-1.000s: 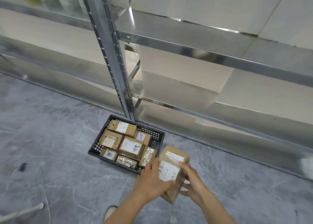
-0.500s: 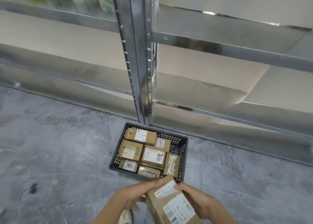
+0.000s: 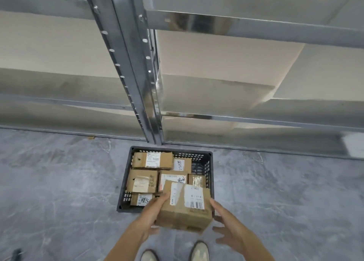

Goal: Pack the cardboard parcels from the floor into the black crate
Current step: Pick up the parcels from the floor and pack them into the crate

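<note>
A black crate [image 3: 209,174] stands on the grey floor against the shelf post, with several labelled cardboard parcels [image 3: 152,160] lying flat in it. I hold another cardboard parcel [image 3: 185,211], with two white labels and a barcode, just above the crate's near right corner. My left hand [image 3: 151,215] grips its left end, thumb on top and fingers underneath. My right hand [image 3: 230,227] is beside its right end with fingers spread and straight; only the index fingertip seems to touch the box.
A metal shelf post [image 3: 137,73] rises right behind the crate, with low shelf rails running left and right. My two shoes [image 3: 200,251] are just in front of the crate. A small dark object [image 3: 16,253] lies on the floor at the bottom left.
The parcel has gone forward and down from near my body to over the crate's near right corner. My right hand has loosened from it and spread its fingers.
</note>
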